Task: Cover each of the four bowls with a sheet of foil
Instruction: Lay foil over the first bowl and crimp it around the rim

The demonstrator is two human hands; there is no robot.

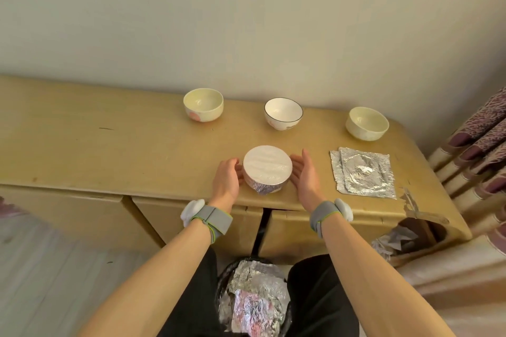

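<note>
Centre of frame, near the front edge of the tan cabinet top (123,150): one bowl, foil-covered (267,169), sheet flat across the rim and crimped down the wall.

Left hand (228,175) at the bowl's left side, fingers loosely bent, tips against the foil. Not wrapped round it.

Right hand (304,172) at the bowl's right side, palm facing it, fingers straight and spread. Just beside the foil; whether it touches, cannot tell.

Grey wrist bands (212,217) on both arms.

Upper middle of frame, in a row along the wall: three uncovered bowls, a cream bowl with pink mark (203,104), a white dark-rimmed bowl (283,113) and a plain cream bowl (367,123), well apart from each other.

Right of centre: a stack of flat foil sheets (362,172) (creased, edges not aligned).

Bottom centre, between the person's knees: a dark bin (224,276) holding crumpled foil (254,298).
</note>
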